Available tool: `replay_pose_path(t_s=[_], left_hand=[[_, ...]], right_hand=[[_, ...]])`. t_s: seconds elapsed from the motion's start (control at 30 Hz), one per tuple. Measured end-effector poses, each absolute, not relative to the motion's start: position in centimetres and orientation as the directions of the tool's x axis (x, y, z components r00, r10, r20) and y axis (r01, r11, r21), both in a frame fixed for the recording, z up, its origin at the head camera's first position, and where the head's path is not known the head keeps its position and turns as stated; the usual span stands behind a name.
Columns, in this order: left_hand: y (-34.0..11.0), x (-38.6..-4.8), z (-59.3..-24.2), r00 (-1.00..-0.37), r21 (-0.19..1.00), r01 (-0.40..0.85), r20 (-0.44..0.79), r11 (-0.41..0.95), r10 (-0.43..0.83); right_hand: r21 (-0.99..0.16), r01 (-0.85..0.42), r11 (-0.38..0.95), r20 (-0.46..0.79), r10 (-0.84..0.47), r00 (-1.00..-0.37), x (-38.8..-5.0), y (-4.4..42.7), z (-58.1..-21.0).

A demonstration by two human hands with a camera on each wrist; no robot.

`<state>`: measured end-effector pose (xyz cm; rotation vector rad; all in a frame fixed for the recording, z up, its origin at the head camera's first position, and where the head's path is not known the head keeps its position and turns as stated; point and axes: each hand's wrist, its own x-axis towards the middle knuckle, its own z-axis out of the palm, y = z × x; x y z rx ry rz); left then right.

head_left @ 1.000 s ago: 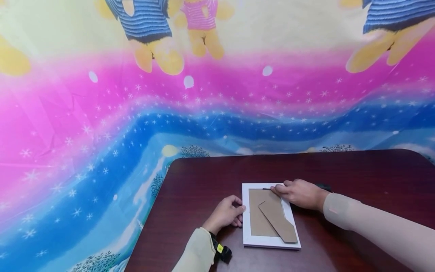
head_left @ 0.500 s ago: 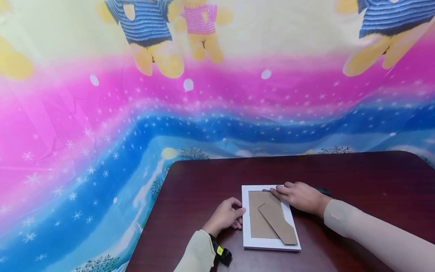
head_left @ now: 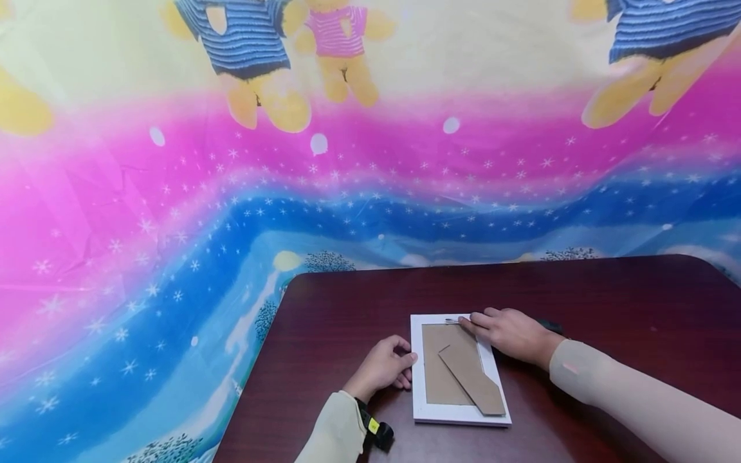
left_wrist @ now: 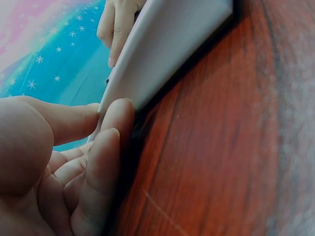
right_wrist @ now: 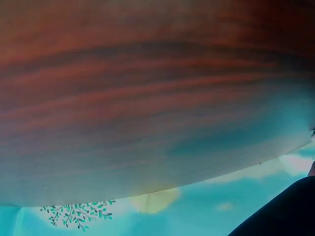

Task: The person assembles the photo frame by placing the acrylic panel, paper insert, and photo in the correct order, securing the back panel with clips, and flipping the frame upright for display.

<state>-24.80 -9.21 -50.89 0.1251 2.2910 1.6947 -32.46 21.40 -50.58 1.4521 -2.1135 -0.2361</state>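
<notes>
A white photo frame (head_left: 419,386) lies back side up on the dark table, its brown backing board (head_left: 437,379) showing. A brown easel stand (head_left: 477,389) slants across the board, with its lower end at the frame's near right corner. My left hand (head_left: 382,363) pinches the frame's left edge; the left wrist view shows the thumb (left_wrist: 78,120) against the rim and fingers at its side. My right hand (head_left: 512,334) holds the far right corner, its fingertips by a small metal clip (head_left: 451,321) on the far rim. Those fingertips' undersides are hidden.
The dark red-brown table (head_left: 336,308) stretches around the frame to rounded far corners. Behind it hangs a pink and blue printed cloth (head_left: 347,161). A black wrist camera (head_left: 382,437) sits on my left wrist. The right wrist view shows blurred tabletop (right_wrist: 147,98) and cloth.
Both hands keep their places on the frame. The metal clip by my right fingertips looks slightly shifted; otherwise only the head view drifts a little.
</notes>
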Motion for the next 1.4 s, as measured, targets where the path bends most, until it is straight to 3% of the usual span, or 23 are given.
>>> replay_pose_path(t_s=[0.4, 0.73, 1.13, 1.4], left_hand=[[-9.1, -24.8, -50.9, -0.953, 0.946, -0.101, -0.181, 0.307, 0.242], [-9.1, -24.9, -51.1, -0.952, 0.940, -0.105, -0.189, 0.325, 0.239], [-9.2, -25.0, -51.1, -0.953, 0.937, -0.105, -0.190, 0.332, 0.235], [-9.3, -25.0, -51.0, -0.951, 0.934, -0.123, -0.207, 0.336, 0.229]], right_hand=[[0.342, -0.794, 0.503, 0.284, -0.861, -0.422, -31.3, 20.9, -50.2], [0.123, -0.778, 0.616, 0.216, -0.782, -0.585, -30.5, 20.4, -49.3], [0.100, -0.703, 0.704, 0.190, -0.707, -0.682, -29.0, 20.0, -48.5], [0.025, -0.710, 0.704, 0.239, -0.694, -0.679, -28.3, 19.2, -47.9]])
